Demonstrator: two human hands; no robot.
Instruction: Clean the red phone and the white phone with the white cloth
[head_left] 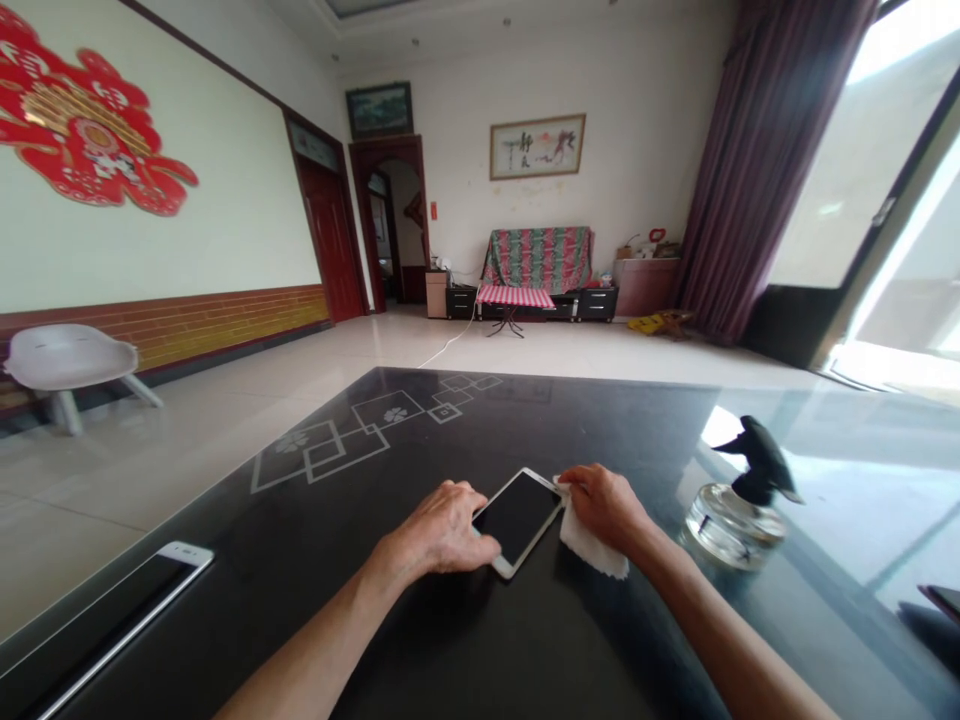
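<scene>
Here, a white-framed smartphone sits slantwise at the surface of the glossy black table, well short of the far edge; whether it lies flat or is slightly raised, I cannot tell. The left hand has its grip closed on the phone's near-left end, thumb over the frame. The right hand pinches a white cloth in its grip at the phone's right corner. Beyond that arm stands a clear spray bottle, and another white-framed touchscreen device lies near the table's left edge.
</scene>
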